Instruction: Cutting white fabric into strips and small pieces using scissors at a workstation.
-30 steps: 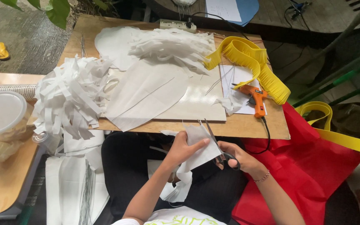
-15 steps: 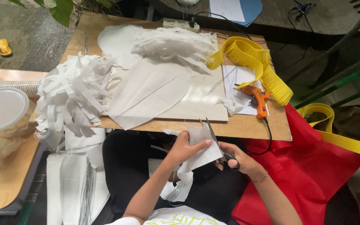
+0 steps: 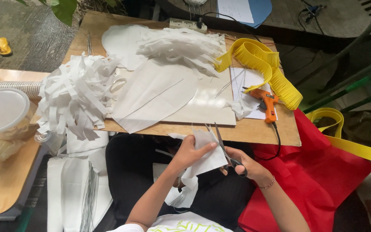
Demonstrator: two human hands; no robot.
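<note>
My left hand (image 3: 188,151) pinches a piece of white fabric (image 3: 205,160) that hangs down over my lap in front of the wooden table (image 3: 254,132). My right hand (image 3: 245,163) grips a pair of scissors (image 3: 223,146) by the handles. The blades point up and away from me, slightly apart, along the right edge of the white piece. Both hands are close together just below the table's near edge.
On the table lie a heap of white strips (image 3: 76,94), large white cut sheets (image 3: 159,88), a fringed white bundle (image 3: 181,45), yellow fringe (image 3: 263,64) and an orange glue gun (image 3: 266,102). Red fabric (image 3: 314,180) is at my right, a plastic tub (image 3: 1,111) at my left.
The scissors have shifted slightly along the edge of the white piece while my left hand keeps its hold. Things on the table are unchanged.
</note>
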